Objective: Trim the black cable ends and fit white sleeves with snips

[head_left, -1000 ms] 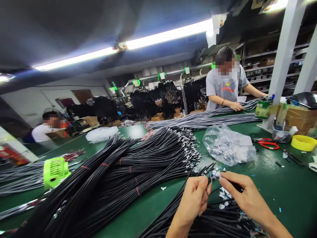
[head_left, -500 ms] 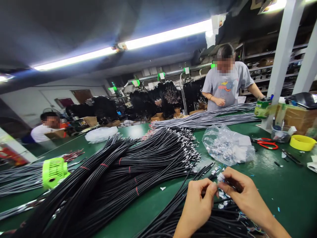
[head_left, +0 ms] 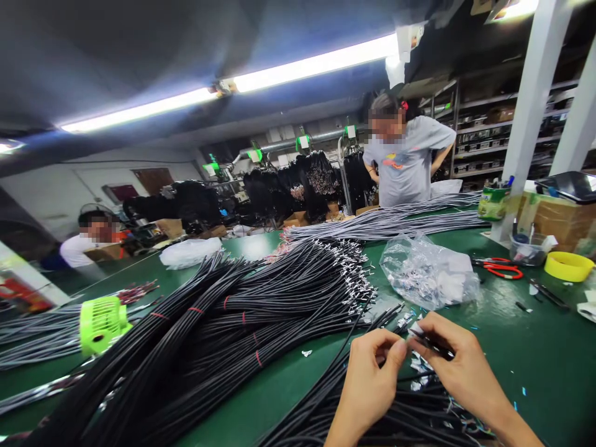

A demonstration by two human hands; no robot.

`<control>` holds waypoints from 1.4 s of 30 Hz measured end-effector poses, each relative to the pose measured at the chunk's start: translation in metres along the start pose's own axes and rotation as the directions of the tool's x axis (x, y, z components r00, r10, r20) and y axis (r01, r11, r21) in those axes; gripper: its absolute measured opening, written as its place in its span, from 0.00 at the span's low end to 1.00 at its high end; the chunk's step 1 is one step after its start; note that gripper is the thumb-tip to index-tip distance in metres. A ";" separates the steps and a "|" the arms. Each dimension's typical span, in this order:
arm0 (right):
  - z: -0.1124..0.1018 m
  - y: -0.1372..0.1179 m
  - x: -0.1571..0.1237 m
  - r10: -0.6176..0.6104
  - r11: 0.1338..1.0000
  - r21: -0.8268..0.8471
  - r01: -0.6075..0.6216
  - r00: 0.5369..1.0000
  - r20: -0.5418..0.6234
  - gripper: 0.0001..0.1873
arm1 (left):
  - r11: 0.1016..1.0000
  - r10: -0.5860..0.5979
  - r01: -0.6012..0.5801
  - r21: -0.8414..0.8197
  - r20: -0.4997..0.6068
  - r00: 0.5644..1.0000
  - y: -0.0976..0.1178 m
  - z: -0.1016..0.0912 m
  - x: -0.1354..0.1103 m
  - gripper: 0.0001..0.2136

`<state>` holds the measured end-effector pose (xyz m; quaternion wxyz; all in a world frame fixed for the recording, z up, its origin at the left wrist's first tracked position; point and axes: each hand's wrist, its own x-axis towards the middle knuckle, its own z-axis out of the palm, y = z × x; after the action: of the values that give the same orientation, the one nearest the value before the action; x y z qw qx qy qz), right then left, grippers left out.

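My left hand [head_left: 372, 375] is closed in a pinch, thumb against the index finger; what sits between them is too small to make out. Close beside it, my right hand [head_left: 460, 363] is closed around a thin dark tool [head_left: 435, 345], mostly covered by the fingers. A small white scrap [head_left: 416, 329] shows at the right fingertips. Below both hands lie loose black cables [head_left: 316, 388], some with bare coloured wire ends at the lower right. White scraps [head_left: 419, 366] lie on the table between and under the hands.
Tied bundles of black cable [head_left: 223, 323] cover the left and middle of the green table [head_left: 549, 366]. A clear plastic bag [head_left: 428, 273], red-handled pliers [head_left: 503, 268], yellow tape [head_left: 568, 267] and a small green fan [head_left: 101, 324] lie around. A co-worker [head_left: 405, 167] stands across the table.
My hands have shifted only slightly, and the dark tool in my right hand shows more clearly. The co-worker opposite has moved left and drawn both arms back.
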<state>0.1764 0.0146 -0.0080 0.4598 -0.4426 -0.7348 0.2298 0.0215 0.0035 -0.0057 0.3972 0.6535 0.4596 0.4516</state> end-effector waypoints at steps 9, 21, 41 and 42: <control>-0.003 0.000 0.004 0.110 0.969 0.218 -0.116 0.993 0.040 0.14 | 1.000 0.008 -0.008 0.007 -0.019 1.000 0.004 0.000 -0.001 0.10; 0.018 0.005 -0.002 0.289 0.717 0.591 -0.369 0.929 0.230 0.20 | 0.970 0.236 -0.226 0.091 -0.121 0.964 0.003 0.000 -0.002 0.09; -0.007 0.021 0.009 0.129 0.988 0.126 -0.090 0.929 -0.347 0.11 | 0.992 -0.009 0.004 -0.123 -0.040 0.999 -0.005 0.011 0.002 0.20; -0.008 0.019 0.008 0.102 0.990 0.129 -0.064 0.944 -0.313 0.11 | 0.992 -0.017 0.011 -0.128 -0.039 0.999 -0.005 0.012 0.003 0.20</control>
<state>0.1901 0.0302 -0.0145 0.5876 -0.4767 -0.6167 0.2171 0.0318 0.0061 -0.0131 0.4321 0.6143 0.4422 0.4902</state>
